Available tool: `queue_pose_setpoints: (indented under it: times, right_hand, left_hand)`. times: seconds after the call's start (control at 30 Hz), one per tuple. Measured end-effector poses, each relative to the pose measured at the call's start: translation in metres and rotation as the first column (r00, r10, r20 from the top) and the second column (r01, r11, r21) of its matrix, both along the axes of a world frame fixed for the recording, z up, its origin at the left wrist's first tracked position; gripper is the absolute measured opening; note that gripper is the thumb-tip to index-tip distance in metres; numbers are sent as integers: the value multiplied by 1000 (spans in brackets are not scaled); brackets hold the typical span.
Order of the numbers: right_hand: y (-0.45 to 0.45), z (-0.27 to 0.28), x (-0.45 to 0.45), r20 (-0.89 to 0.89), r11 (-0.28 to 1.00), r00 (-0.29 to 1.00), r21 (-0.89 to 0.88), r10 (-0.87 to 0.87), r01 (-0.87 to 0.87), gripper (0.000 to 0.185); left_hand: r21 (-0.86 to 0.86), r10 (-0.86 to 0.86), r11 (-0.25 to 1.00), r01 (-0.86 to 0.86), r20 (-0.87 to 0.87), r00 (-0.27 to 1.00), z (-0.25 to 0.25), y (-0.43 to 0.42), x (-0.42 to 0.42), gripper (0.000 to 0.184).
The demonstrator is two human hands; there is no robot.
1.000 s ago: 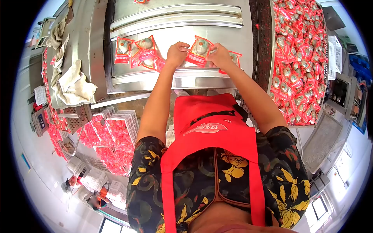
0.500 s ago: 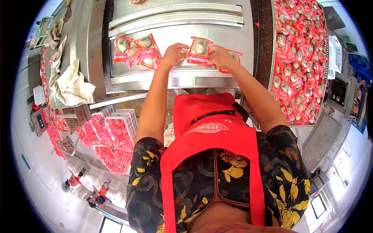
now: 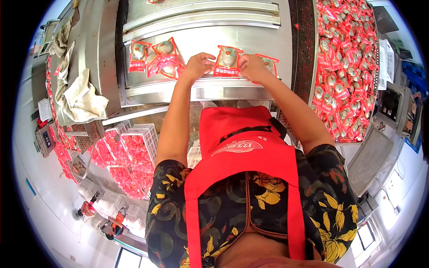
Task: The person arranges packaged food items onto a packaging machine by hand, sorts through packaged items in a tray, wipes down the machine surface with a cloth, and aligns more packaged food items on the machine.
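Observation:
A red-edged clear packet [image 3: 228, 58] with a round, egg-like item inside lies on the metal worktop between my hands. My right hand [image 3: 254, 68] has its bent fingers on the packet's right edge. At the packet's left side, my left hand [image 3: 197, 68] has thumb and fingers apart, the fingertips close to its edge. Partly behind my right hand, another red packet [image 3: 270, 64] shows. To the left, several similar packets [image 3: 166, 60] lie overlapping, with a single packet [image 3: 138, 56] beside them.
Metal rails [image 3: 201, 18] cross the worktop's far side, and a front rail [image 3: 201, 93] runs near my body. A large bin of red packets [image 3: 344, 76] stands at right. Cloths [image 3: 82, 98] lie at left. White crates [image 3: 134, 147] of red packets stand lower left; people are beyond.
The packet between my hands has shifted slightly toward my body. Both hands have moved slightly the same way, and more of the packet behind my right hand shows.

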State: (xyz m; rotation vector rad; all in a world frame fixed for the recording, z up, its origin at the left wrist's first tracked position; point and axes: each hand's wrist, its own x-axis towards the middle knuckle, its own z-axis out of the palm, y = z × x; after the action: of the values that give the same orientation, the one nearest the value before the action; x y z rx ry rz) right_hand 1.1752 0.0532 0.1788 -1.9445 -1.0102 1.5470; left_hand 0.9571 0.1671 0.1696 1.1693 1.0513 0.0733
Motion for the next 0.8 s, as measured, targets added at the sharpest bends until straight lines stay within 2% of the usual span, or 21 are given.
queue_pose_setpoints:
  times: [0.13, 0.2, 0.23, 0.3, 0.33, 0.4, 0.43, 0.47, 0.5, 0.53, 0.57, 0.6, 0.63, 0.67, 0.73, 0.77, 0.8]
  right_hand:
    - [-2, -3, 6, -97, 999, 994, -21, -52, 50, 18]
    - [-2, 3, 2, 14, 992, 994, 67, -109, 108, 14]
    - [-5, 1, 2, 14, 992, 994, 67, -109, 107, 14]
    - [-10, 5, -1, 331, 984, 944, 167, 2, -60, 12]
    - [-15, 8, -2, 331, 984, 944, 166, 3, -61, 12]
    - [-18, 39, -11, 656, 969, 745, 86, 119, -230, 15]
    - [-25, 35, -13, 657, 968, 744, 85, 122, -234, 15]
    - [-34, 23, -14, 688, 834, 725, 379, 36, -400, 19]
    - [-40, 17, -16, 688, 587, 724, 610, -59, -532, 23]
    - [-44, 13, -17, 687, 584, 725, 612, -58, -533, 23]
    - [-44, 12, -20, 703, 648, 706, 499, 86, -575, 16]
    - [-43, 11, -23, 695, 687, 681, 380, 231, -620, 12]
    - [-41, 10, -25, 692, 673, 683, 391, 235, -628, 12]
    - [-42, 9, -26, 719, 672, 657, 373, 227, -640, 10]
    - [-48, 12, -26, 740, 663, 634, 361, 224, -656, 9]
    - [-51, 18, -24, 737, 703, 618, 286, 273, -651, 10]
    - [-51, 25, -25, 732, 736, 601, 206, 322, -645, 12]
  left_hand:
    - [-30, 37, 999, -36, 38, 999, -6, -4, 2, 35]
    - [-15, -22, 1000, 22, 7, 1000, -9, -4, 3, 37]
    - [-15, -22, 1000, 22, 7, 1000, -12, -6, 4, 37]
    - [53, -111, 993, 110, 21, 994, -12, -13, 10, 37]
    - [66, -95, 993, 94, 17, 995, -11, -16, 11, 38]
    - [79, -88, 993, 88, 1, 996, -12, -18, 13, 38]
    - [91, -81, 992, 82, -15, 997, -13, -19, 13, 39]
    - [91, -78, 993, 79, -14, 997, -15, -20, 13, 39]
    - [100, -84, 991, 84, -3, 996, -17, -21, 12, 37]
    - [109, -90, 990, 89, 6, 996, -19, -21, 11, 36]
    - [114, -83, 990, 82, 2, 997, -18, -24, 11, 36]
    - [309, -70, 947, 88, -67, 995, -14, -30, 12, 35]
    - [491, -40, 865, 102, -135, 990, -10, -37, 11, 34]
    - [463, 15, 886, 32, -97, 995, 19, -46, 11, 31]
    - [609, 134, 787, -95, -18, 991, 34, -62, 0, 25]
    - [663, 219, 729, -170, 10, 976, 47, -68, -6, 23]
    - [666, 229, 725, -176, 8, 973, 50, -70, -17, 23]
